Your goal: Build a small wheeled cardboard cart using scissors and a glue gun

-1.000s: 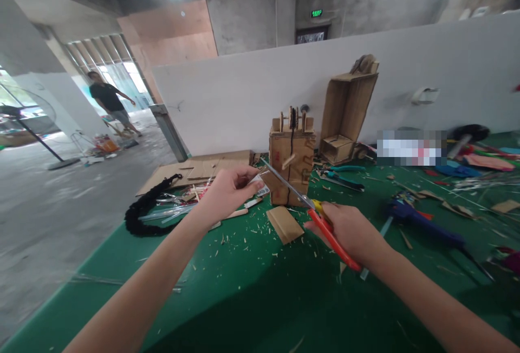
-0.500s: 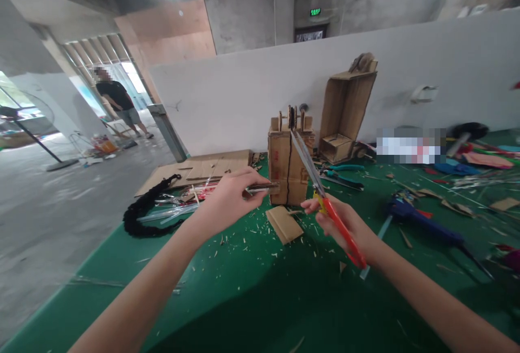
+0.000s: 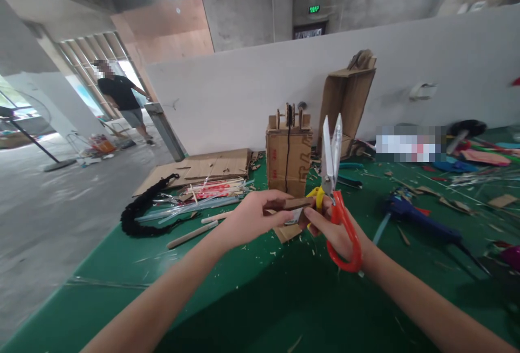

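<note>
My left hand (image 3: 255,215) pinches a small cardboard piece (image 3: 298,203) by its left end. The fingertips of my right hand (image 3: 331,228) touch that piece's right end. Scissors (image 3: 331,163) with one red and one yellow handle hang in my right hand, their blades apart and pointing up. Just behind the hands stands a cardboard box (image 3: 280,161) with a black cord down its front and small cardboard discs on top. A flat cardboard scrap (image 3: 286,234) lies on the green table (image 3: 227,299), partly hidden by my hands.
A taller open cardboard box (image 3: 349,98) leans at the white wall. To the right lie a blue glue gun (image 3: 422,220) and pliers (image 3: 349,181). On the left are a black yarn bundle (image 3: 138,212), wooden sticks (image 3: 193,235) and flat cardboard (image 3: 215,163). A person (image 3: 122,98) stands far left.
My hands have come together at the cardboard piece. The scissors have swung upright and their blades have opened. The person in the background has stepped and reached an arm out.
</note>
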Action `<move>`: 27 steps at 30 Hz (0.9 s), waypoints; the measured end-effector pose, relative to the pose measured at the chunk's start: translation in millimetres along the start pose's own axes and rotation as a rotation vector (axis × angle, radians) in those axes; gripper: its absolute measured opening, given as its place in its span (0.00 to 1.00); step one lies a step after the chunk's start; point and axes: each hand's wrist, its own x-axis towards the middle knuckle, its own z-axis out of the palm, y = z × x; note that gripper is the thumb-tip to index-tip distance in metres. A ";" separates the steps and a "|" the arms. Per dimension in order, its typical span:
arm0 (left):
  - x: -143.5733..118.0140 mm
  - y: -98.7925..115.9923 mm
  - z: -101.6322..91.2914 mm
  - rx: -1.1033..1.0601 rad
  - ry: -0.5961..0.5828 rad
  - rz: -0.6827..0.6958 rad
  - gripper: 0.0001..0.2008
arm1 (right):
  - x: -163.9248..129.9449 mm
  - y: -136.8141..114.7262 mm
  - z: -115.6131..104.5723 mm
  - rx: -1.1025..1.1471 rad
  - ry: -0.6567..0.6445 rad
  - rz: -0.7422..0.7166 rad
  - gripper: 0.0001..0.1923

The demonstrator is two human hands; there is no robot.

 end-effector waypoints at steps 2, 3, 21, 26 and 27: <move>1.9 -2.6 -0.4 -0.113 0.016 -0.047 0.12 | 1.2 -1.0 -1.0 -0.005 0.003 0.012 0.14; 2.7 -4.1 0.0 -0.158 0.035 -0.070 0.12 | 1.5 -1.8 -1.1 -0.002 0.010 0.021 0.14; 2.7 -8.8 -1.1 -0.208 0.095 -0.042 0.09 | 2.6 11.2 -0.1 0.048 0.065 -0.160 0.16; 1.4 -5.9 -3.8 -0.063 0.110 -0.040 0.12 | 1.1 11.4 0.7 -0.040 0.092 -0.169 0.18; 1.4 -6.3 -3.7 -0.046 0.113 -0.047 0.12 | 0.7 11.3 0.4 -0.053 0.084 -0.178 0.18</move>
